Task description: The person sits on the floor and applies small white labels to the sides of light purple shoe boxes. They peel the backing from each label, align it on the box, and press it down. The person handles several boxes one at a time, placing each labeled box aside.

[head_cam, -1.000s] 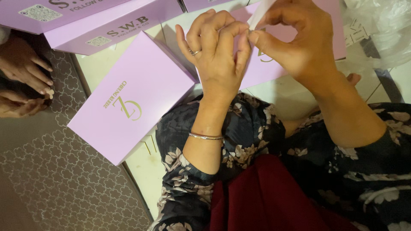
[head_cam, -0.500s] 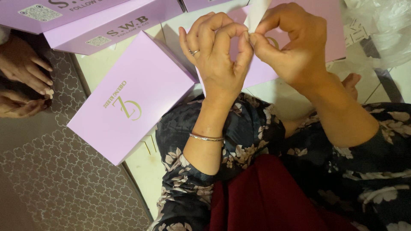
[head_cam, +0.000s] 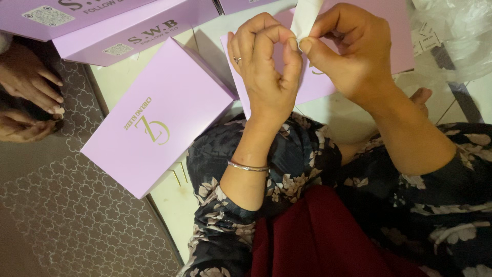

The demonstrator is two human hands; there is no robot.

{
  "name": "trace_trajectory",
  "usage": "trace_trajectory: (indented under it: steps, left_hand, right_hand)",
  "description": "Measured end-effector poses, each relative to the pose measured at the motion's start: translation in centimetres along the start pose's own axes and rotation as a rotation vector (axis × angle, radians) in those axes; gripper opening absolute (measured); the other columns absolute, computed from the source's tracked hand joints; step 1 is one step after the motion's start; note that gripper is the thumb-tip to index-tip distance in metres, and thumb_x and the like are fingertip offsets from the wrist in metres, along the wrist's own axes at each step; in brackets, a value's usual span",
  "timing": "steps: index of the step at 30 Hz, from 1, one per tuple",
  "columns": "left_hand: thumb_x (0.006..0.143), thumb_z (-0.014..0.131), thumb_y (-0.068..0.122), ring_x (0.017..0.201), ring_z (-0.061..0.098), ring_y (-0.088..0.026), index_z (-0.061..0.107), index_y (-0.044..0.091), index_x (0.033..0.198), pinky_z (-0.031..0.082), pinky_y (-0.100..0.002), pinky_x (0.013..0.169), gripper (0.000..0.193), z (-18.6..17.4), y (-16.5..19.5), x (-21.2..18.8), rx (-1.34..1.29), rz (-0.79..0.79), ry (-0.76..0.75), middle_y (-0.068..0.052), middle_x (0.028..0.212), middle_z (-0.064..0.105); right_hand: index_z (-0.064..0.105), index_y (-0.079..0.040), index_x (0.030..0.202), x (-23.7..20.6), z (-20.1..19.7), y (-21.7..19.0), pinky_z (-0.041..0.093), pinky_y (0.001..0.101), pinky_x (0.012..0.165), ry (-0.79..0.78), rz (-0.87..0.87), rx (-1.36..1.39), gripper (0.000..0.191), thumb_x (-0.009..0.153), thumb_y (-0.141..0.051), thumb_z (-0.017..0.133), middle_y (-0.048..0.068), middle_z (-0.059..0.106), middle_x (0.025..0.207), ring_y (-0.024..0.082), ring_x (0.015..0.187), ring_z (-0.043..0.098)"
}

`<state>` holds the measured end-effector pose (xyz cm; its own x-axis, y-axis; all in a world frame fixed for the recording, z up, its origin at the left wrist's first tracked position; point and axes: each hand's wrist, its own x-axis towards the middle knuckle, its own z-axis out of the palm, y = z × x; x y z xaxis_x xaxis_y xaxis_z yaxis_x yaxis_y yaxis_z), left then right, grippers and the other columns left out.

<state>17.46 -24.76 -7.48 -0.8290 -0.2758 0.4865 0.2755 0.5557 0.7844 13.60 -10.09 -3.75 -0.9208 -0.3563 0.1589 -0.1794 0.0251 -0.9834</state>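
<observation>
White strip (head_cam: 306, 18) now pinched by both hands' fingers (head_cam: 294, 43)

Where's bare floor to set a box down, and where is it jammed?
Free: patterned mat at lower left, below the slanted lilac box; a small pale tile patch between the wrists. Crowded: top edge, stacked lilac boxes; left hand and right hand pinch a white strip; plastic wrap fills top right.

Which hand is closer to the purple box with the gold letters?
Left. The left hand is just right of the purple box, nearly over its corner. The right hand is farther right, beyond the left hand, pinching a white strip with it.
</observation>
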Motion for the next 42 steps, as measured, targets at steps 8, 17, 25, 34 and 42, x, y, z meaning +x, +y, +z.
trace_trajectory:
  steps: [8,17,25,34,42]
  left_hand:
    - [0.103,0.065,0.009,0.111,0.053,-0.018,0.06,0.008,0.105,0.043,-0.028,0.099,0.005,-0.1,0.1,-0.1,-0.265,-0.091,-0.023,-0.003,0.117,0.057]
    - [0.112,0.058,0.015,0.11,0.054,-0.013,0.063,0.003,0.106,0.043,-0.025,0.1,0.015,0.2,-1.5,-0.2,-0.637,-0.184,0.008,-0.003,0.119,0.056]
    - [0.111,0.048,0.019,0.113,0.06,-0.01,0.063,0.006,0.13,0.045,-0.028,0.113,0.028,-1.1,-1.2,0.0,-0.903,-0.306,-0.119,-0.003,0.115,0.066]
    - [0.108,0.071,0.002,0.093,0.065,-0.008,0.059,0.002,0.132,0.051,-0.022,0.093,0.027,-0.7,-1.4,-0.4,-0.894,-0.257,-0.055,-0.003,0.098,0.071]
    - [0.107,0.073,0.001,0.096,0.061,-0.007,0.063,0.003,0.114,0.049,-0.022,0.093,0.013,-0.5,-1.7,-0.5,-0.862,-0.233,0.022,-0.001,0.103,0.067]
  right_hand:
    - [0.062,0.003,0.106,-0.6,-1.0,1.7,0.051,0.0187,0.07,-0.058,0.011,0.021,0.008,0.113,0.0,0.066,0.005,0.068,0.094,0.005,0.08,0.063]
    - [0.064,0.001,0.108,0.1,-1.3,0.5,0.049,0.0189,0.076,-0.075,0.072,0.129,0.007,0.111,-0.005,0.065,0.003,0.069,0.097,0.005,0.082,0.062]
    - [0.067,0.002,0.103,0.0,-1.7,-0.2,0.05,0.0195,0.072,-0.142,0.141,0.013,0.01,0.109,-0.006,0.069,0.003,0.068,0.088,0.005,0.078,0.063]
    - [0.068,0.003,0.107,0.4,-1.8,-0.3,0.052,0.0208,0.077,-0.161,0.133,0.076,0.01,0.108,-0.006,0.07,0.004,0.069,0.094,0.007,0.084,0.065]
    - [0.068,0.001,0.109,0.4,-1.6,-0.5,0.052,0.0208,0.081,-0.121,0.188,0.136,0.005,0.104,-0.002,0.068,0.003,0.069,0.097,0.007,0.088,0.065]
